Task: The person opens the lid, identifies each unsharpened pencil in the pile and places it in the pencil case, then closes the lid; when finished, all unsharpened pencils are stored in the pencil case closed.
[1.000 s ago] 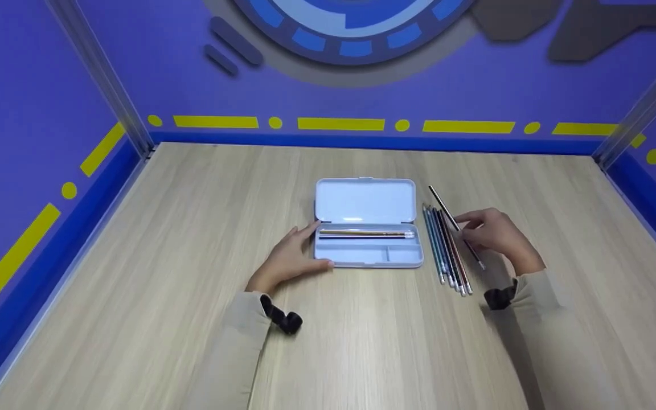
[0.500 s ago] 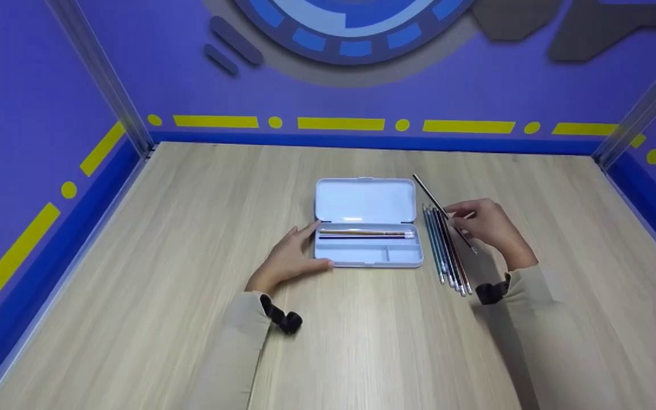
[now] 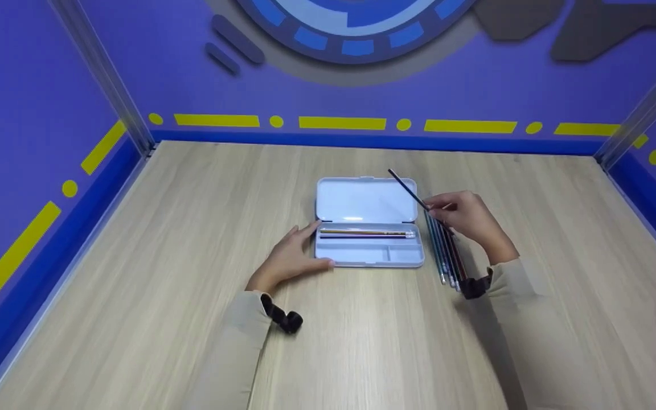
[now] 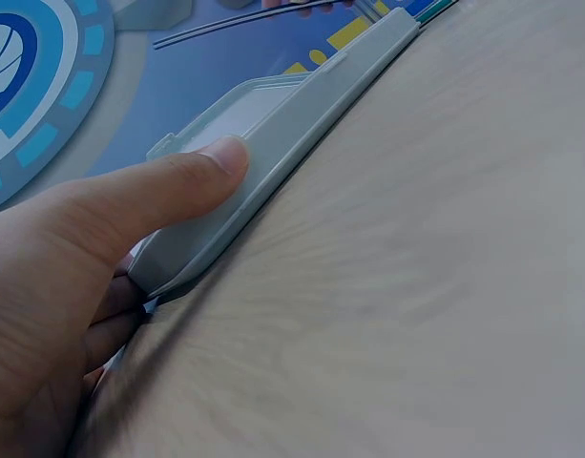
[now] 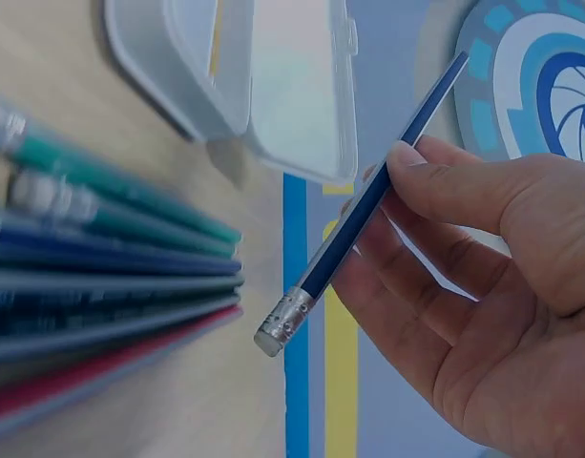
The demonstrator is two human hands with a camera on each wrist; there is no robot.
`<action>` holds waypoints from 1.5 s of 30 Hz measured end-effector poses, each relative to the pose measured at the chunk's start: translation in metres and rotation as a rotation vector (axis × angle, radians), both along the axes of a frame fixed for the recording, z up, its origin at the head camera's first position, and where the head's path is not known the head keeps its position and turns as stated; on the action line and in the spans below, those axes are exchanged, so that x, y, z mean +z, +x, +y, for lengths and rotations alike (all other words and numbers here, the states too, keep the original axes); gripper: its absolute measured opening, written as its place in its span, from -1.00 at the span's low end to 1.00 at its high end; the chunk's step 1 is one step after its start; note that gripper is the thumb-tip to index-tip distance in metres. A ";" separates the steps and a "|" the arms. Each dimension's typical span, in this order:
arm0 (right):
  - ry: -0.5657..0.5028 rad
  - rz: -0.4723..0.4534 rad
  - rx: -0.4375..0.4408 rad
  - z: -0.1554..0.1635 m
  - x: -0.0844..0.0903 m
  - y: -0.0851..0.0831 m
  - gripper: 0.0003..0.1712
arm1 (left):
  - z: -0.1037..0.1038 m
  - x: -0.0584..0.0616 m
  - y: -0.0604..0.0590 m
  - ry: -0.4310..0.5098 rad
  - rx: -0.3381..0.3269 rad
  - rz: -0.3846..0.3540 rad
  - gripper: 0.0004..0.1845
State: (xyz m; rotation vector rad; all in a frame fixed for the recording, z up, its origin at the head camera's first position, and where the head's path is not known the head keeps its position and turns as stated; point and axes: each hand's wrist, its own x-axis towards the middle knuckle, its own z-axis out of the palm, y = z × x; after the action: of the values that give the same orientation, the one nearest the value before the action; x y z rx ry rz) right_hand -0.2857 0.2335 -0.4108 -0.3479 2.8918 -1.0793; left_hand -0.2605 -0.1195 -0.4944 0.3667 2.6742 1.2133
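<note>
A white pencil case lies open on the table, its lid tipped back. A few pencils lie in its rear compartment. My left hand holds the case's left end, thumb on the front wall and fingers at the left rear; the left wrist view shows the thumb on the wall. My right hand pinches a dark blue pencil between thumb and fingers, its eraser end toward me. In the head view its far end overlaps the lid.
Several pencils lie side by side on the table, right of the case, partly under my right hand. Their eraser ends face me. A blue wall with yellow marks stands behind the wooden table.
My right hand has moved left and away from me with the pencil, over the row of pencils toward the case lid. My left hand has stayed at the case.
</note>
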 end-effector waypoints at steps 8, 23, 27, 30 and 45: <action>-0.014 0.100 0.068 -0.022 -0.001 -0.003 -0.69 | 0.001 0.001 0.000 -0.005 0.004 0.000 0.09; 0.001 0.128 0.229 -0.057 -0.006 -0.004 -0.70 | 0.001 0.001 0.000 -0.012 -0.005 0.001 0.10; 0.035 0.101 0.254 -0.063 -0.008 -0.005 -0.70 | 0.001 0.001 -0.001 -0.009 -0.002 -0.002 0.10; 0.062 0.092 0.285 -0.068 -0.011 -0.005 -0.69 | 0.001 0.001 -0.001 -0.008 -0.001 0.001 0.10; 0.196 0.086 0.311 -0.080 -0.021 -0.005 -0.72 | 0.001 0.001 -0.001 -0.024 -0.005 0.013 0.08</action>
State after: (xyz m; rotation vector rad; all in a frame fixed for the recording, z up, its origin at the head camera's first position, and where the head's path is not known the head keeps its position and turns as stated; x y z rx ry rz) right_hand -0.2905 0.1540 -0.4314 -0.8173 2.8506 -0.7437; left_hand -0.2611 -0.1183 -0.4936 0.3790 2.6950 1.1803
